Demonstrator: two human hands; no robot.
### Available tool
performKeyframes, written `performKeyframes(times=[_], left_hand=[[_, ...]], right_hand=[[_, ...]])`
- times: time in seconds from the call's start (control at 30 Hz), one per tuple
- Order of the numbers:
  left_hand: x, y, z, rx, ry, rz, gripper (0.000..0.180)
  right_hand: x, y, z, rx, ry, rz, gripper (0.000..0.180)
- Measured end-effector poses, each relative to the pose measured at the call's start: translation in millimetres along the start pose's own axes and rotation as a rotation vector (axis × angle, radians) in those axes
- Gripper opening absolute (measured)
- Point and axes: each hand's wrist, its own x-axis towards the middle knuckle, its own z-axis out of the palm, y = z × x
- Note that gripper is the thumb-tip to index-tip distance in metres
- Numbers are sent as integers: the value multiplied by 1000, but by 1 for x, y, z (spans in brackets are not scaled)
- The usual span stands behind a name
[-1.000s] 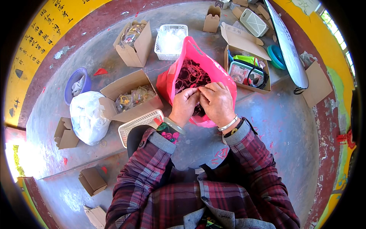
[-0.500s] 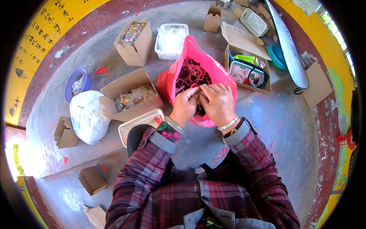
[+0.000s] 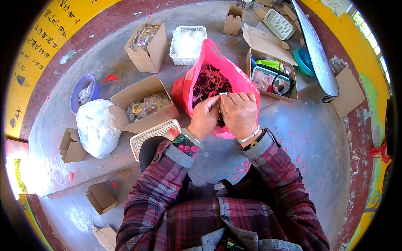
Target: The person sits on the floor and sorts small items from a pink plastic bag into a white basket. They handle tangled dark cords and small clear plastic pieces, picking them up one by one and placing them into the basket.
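Both hands meet over the near side of an upright pink bag (image 3: 245, 83), whose mouth gapes. Inside it lies a tangle of dark and red cords (image 3: 211, 79). My left hand (image 3: 204, 117) is closed, thumb and fingers pinched together. Against it presses my right hand (image 3: 239, 115), its fingers curled down. A small whitish bit (image 3: 223, 93) shows at the fingertips between the hands; its kind is too small to make out. The palms and most of the grip are hidden from above.
Left of the bag stand an open carton of small wrapped items (image 3: 146, 106), a cream plastic basket (image 3: 136, 144) and a stuffed white plastic bag (image 3: 98, 129). Farther off are another filled carton (image 3: 153, 58) and a white basket (image 3: 188, 62). At right sits a box of supplies (image 3: 272, 79).
The whitish bit shows more at my fingertips. My right hand has shifted very slightly; the bag and boxes have stayed in place.
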Motion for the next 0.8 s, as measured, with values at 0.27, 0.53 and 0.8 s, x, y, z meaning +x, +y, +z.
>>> performKeyframes(times=[0.27,0.53,0.8], left_hand=[[-1,6,1,18,60,47,21],[0,4,1,-3,73,57,21],[0,-5,2,104,71,80,24]], right_hand=[[4,-2,0,148,49,118,4],[2,1,1,216,3,209,7],[3,-3,-3,130,-91,156,14]])
